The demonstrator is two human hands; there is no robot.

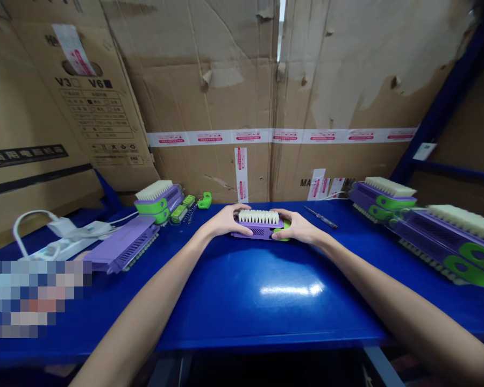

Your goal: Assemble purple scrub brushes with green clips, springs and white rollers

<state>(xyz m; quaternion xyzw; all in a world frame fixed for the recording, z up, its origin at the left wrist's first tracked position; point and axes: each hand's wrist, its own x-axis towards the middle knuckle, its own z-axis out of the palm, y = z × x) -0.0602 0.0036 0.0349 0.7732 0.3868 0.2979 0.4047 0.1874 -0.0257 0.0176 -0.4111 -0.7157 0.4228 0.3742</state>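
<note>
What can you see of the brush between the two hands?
The brush has cream bristles on top, a slotted purple body, seemingly plastic, and a green piece at its right end. It lies crosswise, on or just above the blue table, left hand gripping one end, right hand the other. Its underside is hidden.

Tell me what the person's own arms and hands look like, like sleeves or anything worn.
The left hand and right hand are ungloved. The left forearm and right forearm are slender and bare, with no sleeve, watch or bracelet visible.
</note>
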